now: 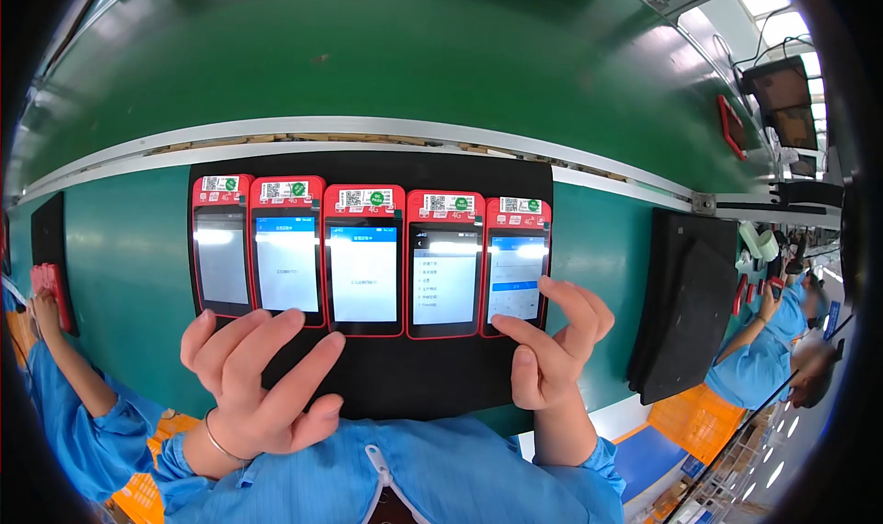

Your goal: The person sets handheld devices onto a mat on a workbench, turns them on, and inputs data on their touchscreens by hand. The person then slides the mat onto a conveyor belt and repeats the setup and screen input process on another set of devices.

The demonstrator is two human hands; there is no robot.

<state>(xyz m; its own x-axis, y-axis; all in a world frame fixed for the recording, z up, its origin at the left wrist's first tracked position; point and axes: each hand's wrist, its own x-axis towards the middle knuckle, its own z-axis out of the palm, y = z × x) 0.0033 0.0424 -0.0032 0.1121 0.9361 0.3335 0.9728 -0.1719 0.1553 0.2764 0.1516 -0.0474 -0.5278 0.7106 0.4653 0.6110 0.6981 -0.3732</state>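
Note:
Several red handheld devices with lit screens lie in a row on a black mat (368,377). My right hand (556,345) is over the rightmost device (515,257), its index fingertip at the lower left of the screen, with nothing held. Beside it, the fourth device (445,276) shows a text list. The middle device (364,267) and the second device (287,257) show blue headers. The leftmost device (221,257) has a pale screen. My left hand (262,377) hovers just below the left devices, fingers spread and empty.
A metal rail (386,138) runs behind the mat, with a green surface (368,55) beyond. Stacked black pads (685,303) lie at the right. A co-worker's hand (46,311) touches red devices at the far left; other people sit at the far right.

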